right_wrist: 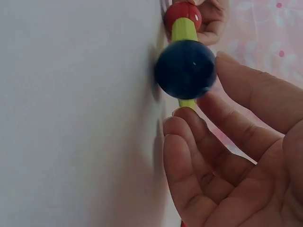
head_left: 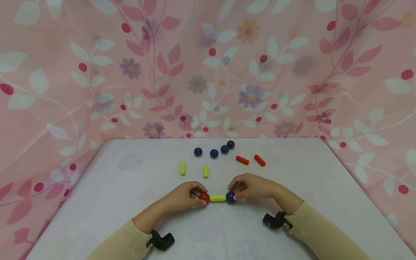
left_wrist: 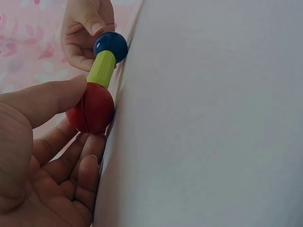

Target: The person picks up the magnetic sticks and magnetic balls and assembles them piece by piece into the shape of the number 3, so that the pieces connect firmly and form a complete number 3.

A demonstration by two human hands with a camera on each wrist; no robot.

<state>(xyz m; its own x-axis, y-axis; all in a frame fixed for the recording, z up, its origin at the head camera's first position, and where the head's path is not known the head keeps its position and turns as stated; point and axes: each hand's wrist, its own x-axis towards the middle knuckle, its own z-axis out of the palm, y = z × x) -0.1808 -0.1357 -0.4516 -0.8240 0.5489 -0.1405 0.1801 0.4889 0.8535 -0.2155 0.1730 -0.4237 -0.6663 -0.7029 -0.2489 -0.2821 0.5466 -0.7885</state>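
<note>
A yellow-green rod (head_left: 217, 198) lies between a red ball (head_left: 204, 197) and a dark blue ball (head_left: 230, 196), the three joined in a line low over the white table. My left hand (head_left: 188, 195) pinches the red ball between thumb and fingers; a thin seam runs round that ball (left_wrist: 92, 109) in the left wrist view. At the other end, my right hand (head_left: 255, 186) holds the blue ball, thumb on its near side. In the right wrist view the blue ball (right_wrist: 185, 69) hides part of the index finger, while the other fingers curve loosely below it.
Farther back on the white table (head_left: 130, 187) lie several dark blue balls (head_left: 214, 153). Two more yellow-green rods (head_left: 183, 168) sit in front of them, and two red rods (head_left: 242, 160) lie to the right. A pink floral cloth (head_left: 201, 72) hangs behind the table.
</note>
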